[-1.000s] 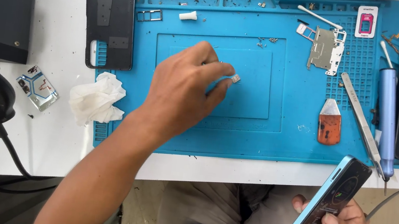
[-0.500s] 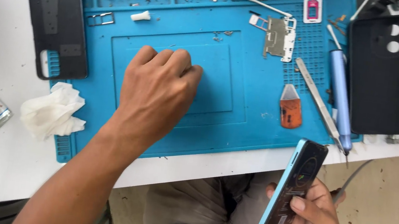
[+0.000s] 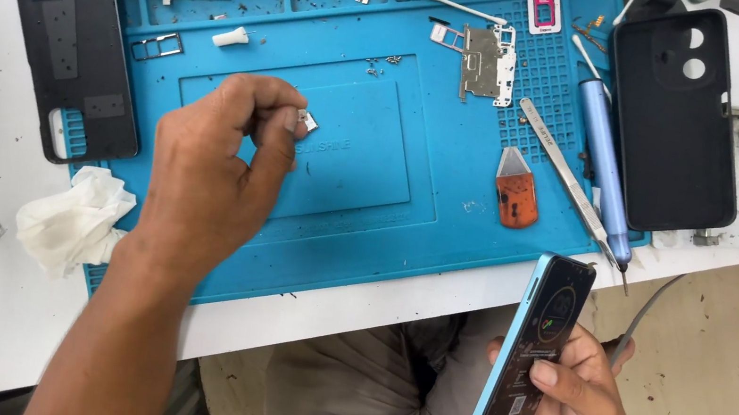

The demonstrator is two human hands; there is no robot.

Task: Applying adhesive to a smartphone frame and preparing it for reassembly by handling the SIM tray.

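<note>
My left hand hangs over the blue work mat, fingers curled in, with thumb and forefinger pinched on a small metal part just above the mat's inner panel. My right hand is down off the table edge, near my lap, wrapped around an opened phone with a light blue frame, held upright on its edge, thumb pressed across its dark inner side. On the mat to the right lie an orange pry tool, tweezers and a blue screwdriver
</note>
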